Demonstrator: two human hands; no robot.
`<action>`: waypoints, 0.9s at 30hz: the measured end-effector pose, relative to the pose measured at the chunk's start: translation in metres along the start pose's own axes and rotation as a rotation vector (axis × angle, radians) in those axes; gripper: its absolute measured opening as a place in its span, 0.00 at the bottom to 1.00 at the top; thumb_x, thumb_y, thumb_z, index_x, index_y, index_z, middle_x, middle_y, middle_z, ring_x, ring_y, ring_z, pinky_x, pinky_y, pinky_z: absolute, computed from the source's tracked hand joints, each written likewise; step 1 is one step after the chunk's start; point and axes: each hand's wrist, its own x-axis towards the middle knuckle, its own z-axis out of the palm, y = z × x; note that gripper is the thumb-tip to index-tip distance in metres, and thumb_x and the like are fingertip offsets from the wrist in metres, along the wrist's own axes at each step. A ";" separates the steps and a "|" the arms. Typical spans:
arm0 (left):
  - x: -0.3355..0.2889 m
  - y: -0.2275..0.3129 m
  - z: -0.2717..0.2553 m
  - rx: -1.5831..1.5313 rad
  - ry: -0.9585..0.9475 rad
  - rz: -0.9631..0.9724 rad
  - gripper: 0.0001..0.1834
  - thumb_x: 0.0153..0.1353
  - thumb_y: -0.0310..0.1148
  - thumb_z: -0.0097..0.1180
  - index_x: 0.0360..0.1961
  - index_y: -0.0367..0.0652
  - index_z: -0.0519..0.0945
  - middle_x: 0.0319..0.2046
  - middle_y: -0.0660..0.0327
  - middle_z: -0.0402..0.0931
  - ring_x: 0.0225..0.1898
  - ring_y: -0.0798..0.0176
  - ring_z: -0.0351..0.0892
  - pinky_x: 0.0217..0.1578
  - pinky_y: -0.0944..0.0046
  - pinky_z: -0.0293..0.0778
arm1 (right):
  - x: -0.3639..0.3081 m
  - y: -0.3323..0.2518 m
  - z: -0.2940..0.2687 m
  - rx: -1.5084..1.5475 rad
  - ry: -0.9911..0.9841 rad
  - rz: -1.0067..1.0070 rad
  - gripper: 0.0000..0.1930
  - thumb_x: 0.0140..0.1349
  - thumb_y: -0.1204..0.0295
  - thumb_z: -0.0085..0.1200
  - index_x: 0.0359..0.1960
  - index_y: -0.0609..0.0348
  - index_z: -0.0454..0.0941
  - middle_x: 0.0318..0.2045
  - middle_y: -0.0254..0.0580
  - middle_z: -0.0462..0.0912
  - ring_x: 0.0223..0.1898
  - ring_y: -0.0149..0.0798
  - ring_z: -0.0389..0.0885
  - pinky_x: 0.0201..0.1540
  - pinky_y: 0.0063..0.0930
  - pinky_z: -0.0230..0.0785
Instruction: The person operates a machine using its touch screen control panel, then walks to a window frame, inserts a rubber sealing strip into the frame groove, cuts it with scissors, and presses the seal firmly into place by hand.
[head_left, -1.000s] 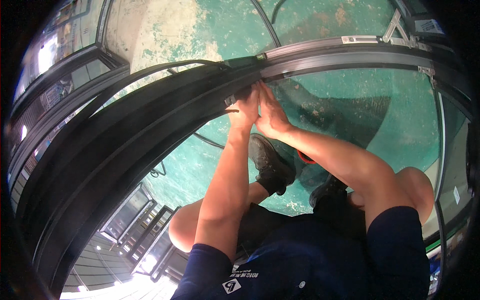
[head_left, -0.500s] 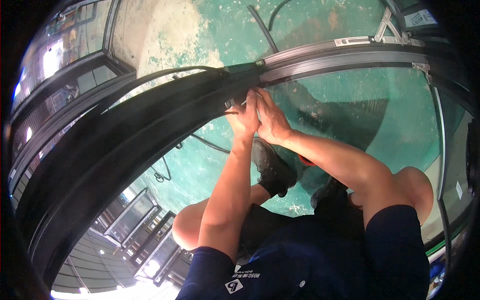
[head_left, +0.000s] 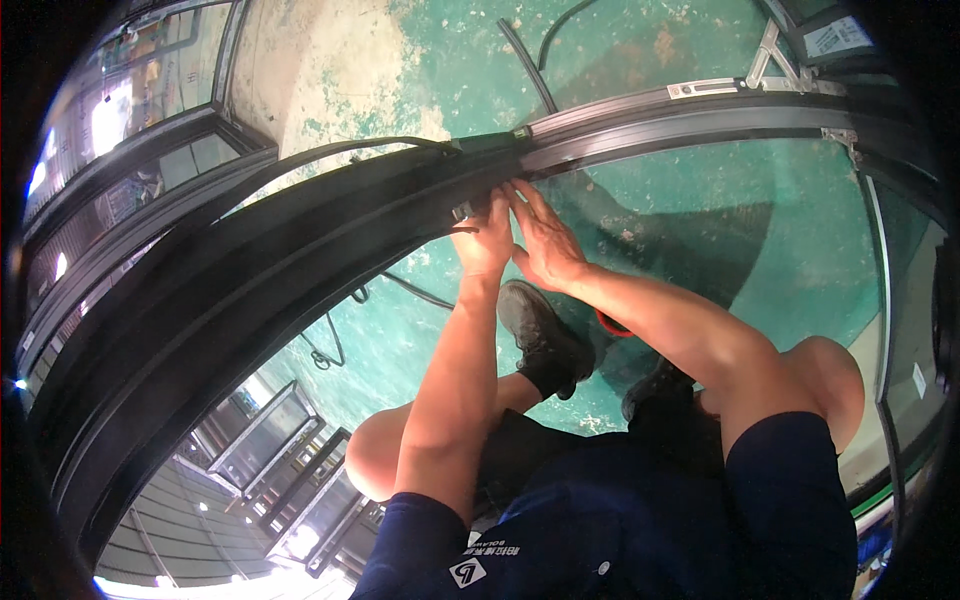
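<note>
A long black window frame (head_left: 290, 235) curves across my view, with a silver-grey rail (head_left: 650, 125) running on to the right. My left hand (head_left: 485, 245) is at the frame's near edge, its fingers bent in and partly hidden. A small metal fitting (head_left: 461, 212) and the short end of a dark strip (head_left: 465, 230) show beside it; whether the hand holds the strip I cannot make out. Close against it, my right hand (head_left: 550, 245) has its fingers stretched out, the tips touching the frame's edge by the joint.
Loose black rubber strips (head_left: 527, 65) lie on the worn green floor (head_left: 690, 190). A metal hinge arm (head_left: 770, 60) stands on the rail at far right. Glazed frames (head_left: 130, 180) are at the left, others (head_left: 265, 435) at the lower left. My shoe (head_left: 540, 330) is below my hands.
My right hand's fingers have spread slightly, and its palm has shifted a little away from my left hand. The left hand stays at the same spot on the frame.
</note>
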 end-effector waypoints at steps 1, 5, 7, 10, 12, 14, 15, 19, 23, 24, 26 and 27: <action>-0.001 0.000 -0.001 -0.038 -0.002 -0.038 0.07 0.64 0.23 0.59 0.41 0.29 0.82 0.38 0.53 0.85 0.38 0.60 0.84 0.40 0.57 0.79 | 0.000 -0.004 0.003 0.037 0.042 0.046 0.46 0.54 0.78 0.61 0.75 0.64 0.52 0.75 0.57 0.53 0.75 0.59 0.56 0.73 0.43 0.60; 0.000 0.001 -0.004 0.073 0.025 -0.051 0.07 0.63 0.24 0.61 0.39 0.30 0.82 0.37 0.53 0.85 0.37 0.59 0.84 0.40 0.57 0.79 | 0.005 -0.016 0.015 0.062 0.110 0.099 0.45 0.55 0.79 0.58 0.75 0.65 0.51 0.75 0.58 0.53 0.75 0.59 0.57 0.73 0.42 0.61; 0.000 0.004 -0.004 -0.013 0.003 -0.120 0.10 0.63 0.30 0.61 0.43 0.36 0.85 0.38 0.51 0.86 0.40 0.49 0.86 0.45 0.53 0.78 | 0.007 -0.018 0.017 0.068 0.150 0.117 0.43 0.56 0.77 0.56 0.75 0.67 0.51 0.75 0.58 0.53 0.75 0.59 0.57 0.72 0.42 0.61; 0.003 0.007 -0.009 0.004 -0.040 -0.173 0.11 0.62 0.30 0.62 0.43 0.36 0.85 0.38 0.51 0.86 0.40 0.50 0.86 0.45 0.53 0.78 | 0.009 -0.022 0.018 0.063 0.141 0.143 0.42 0.58 0.75 0.55 0.74 0.68 0.51 0.74 0.60 0.53 0.74 0.60 0.57 0.72 0.42 0.61; 0.004 0.010 -0.011 0.030 -0.032 -0.146 0.11 0.62 0.30 0.63 0.43 0.36 0.85 0.38 0.51 0.87 0.40 0.50 0.86 0.45 0.54 0.78 | 0.009 -0.027 0.019 0.069 0.144 0.154 0.42 0.58 0.75 0.55 0.74 0.68 0.51 0.74 0.61 0.53 0.74 0.60 0.57 0.72 0.42 0.62; 0.005 0.007 -0.011 0.053 -0.026 -0.115 0.11 0.62 0.31 0.63 0.43 0.37 0.85 0.38 0.51 0.87 0.40 0.50 0.86 0.45 0.54 0.78 | 0.009 -0.028 0.022 0.072 0.153 0.166 0.41 0.59 0.74 0.54 0.74 0.69 0.50 0.75 0.63 0.52 0.74 0.60 0.58 0.71 0.41 0.62; 0.006 0.005 -0.013 0.112 -0.034 -0.036 0.10 0.62 0.30 0.63 0.42 0.35 0.85 0.38 0.50 0.86 0.39 0.51 0.86 0.43 0.54 0.79 | 0.010 -0.029 0.024 0.056 0.189 0.115 0.42 0.59 0.75 0.54 0.74 0.69 0.50 0.75 0.64 0.52 0.74 0.60 0.58 0.71 0.41 0.63; 0.009 -0.003 -0.010 0.167 -0.083 0.086 0.10 0.62 0.30 0.64 0.41 0.35 0.84 0.38 0.49 0.86 0.39 0.51 0.86 0.43 0.53 0.80 | 0.013 -0.013 0.028 0.167 0.241 0.056 0.45 0.55 0.75 0.60 0.73 0.72 0.51 0.74 0.69 0.53 0.73 0.64 0.58 0.68 0.44 0.68; 0.009 -0.014 -0.020 0.251 -0.133 0.109 0.11 0.61 0.30 0.65 0.42 0.35 0.83 0.40 0.49 0.85 0.42 0.48 0.86 0.48 0.51 0.78 | 0.011 -0.001 0.014 0.403 0.046 0.121 0.45 0.54 0.78 0.60 0.74 0.72 0.50 0.74 0.68 0.52 0.72 0.64 0.61 0.67 0.45 0.68; 0.008 -0.015 -0.016 0.252 -0.130 0.112 0.11 0.61 0.30 0.65 0.42 0.35 0.83 0.40 0.49 0.85 0.42 0.48 0.86 0.48 0.51 0.78 | 0.011 0.002 0.013 0.229 0.064 0.139 0.46 0.56 0.76 0.61 0.75 0.69 0.50 0.75 0.66 0.53 0.62 0.57 0.72 0.64 0.43 0.71; 0.006 -0.010 -0.008 0.073 -0.022 0.058 0.11 0.60 0.29 0.65 0.42 0.36 0.84 0.40 0.51 0.85 0.42 0.49 0.85 0.48 0.52 0.78 | 0.011 0.003 0.015 0.059 0.089 0.166 0.46 0.57 0.75 0.63 0.76 0.67 0.49 0.75 0.63 0.55 0.52 0.49 0.83 0.61 0.41 0.73; 0.007 -0.009 -0.008 0.074 -0.028 0.060 0.11 0.60 0.29 0.65 0.42 0.36 0.84 0.40 0.51 0.85 0.42 0.49 0.85 0.48 0.52 0.78 | 0.011 0.003 0.017 0.099 0.098 0.172 0.46 0.57 0.75 0.62 0.76 0.67 0.50 0.75 0.64 0.55 0.54 0.49 0.82 0.61 0.41 0.73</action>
